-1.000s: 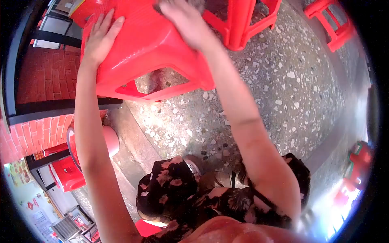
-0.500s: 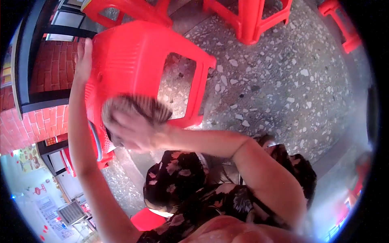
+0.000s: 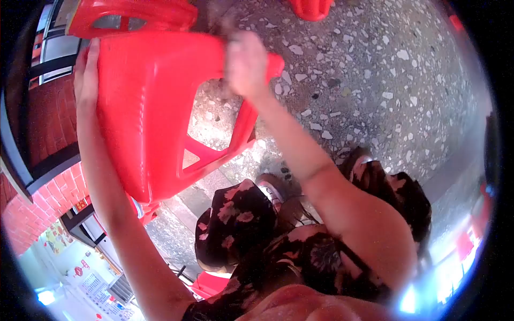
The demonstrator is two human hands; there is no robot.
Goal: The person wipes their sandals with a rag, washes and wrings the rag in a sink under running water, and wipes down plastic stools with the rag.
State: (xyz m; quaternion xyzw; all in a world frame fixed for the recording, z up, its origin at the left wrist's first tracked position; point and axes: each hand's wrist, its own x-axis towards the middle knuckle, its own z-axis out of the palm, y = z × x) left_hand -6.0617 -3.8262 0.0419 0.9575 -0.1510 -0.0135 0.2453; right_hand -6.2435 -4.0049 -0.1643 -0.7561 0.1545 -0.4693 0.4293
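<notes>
A red plastic stool (image 3: 128, 101) lies tipped in front of me, its side with the open leg frame facing right. My left hand (image 3: 87, 77) rests along the stool's left edge, fingers stretched out. At the upper right side of the stool, by a leg, is my right hand (image 3: 246, 64), smeared by motion. A blurred dark patch shows beside its fingers, too unclear to tell whether it is the cloth seen earlier.
Another red stool (image 3: 134, 18) stands behind at the top left, and part of one more (image 3: 312, 8) shows at the top. Brick wall (image 3: 51, 198) runs along the left. Speckled floor (image 3: 375, 101) spreads to the right. My floral-clothed knees are below.
The stool has turned and tilted in front of me. My right hand, with a striped dark cloth under it half a second ago, has moved up and right to the leg side.
</notes>
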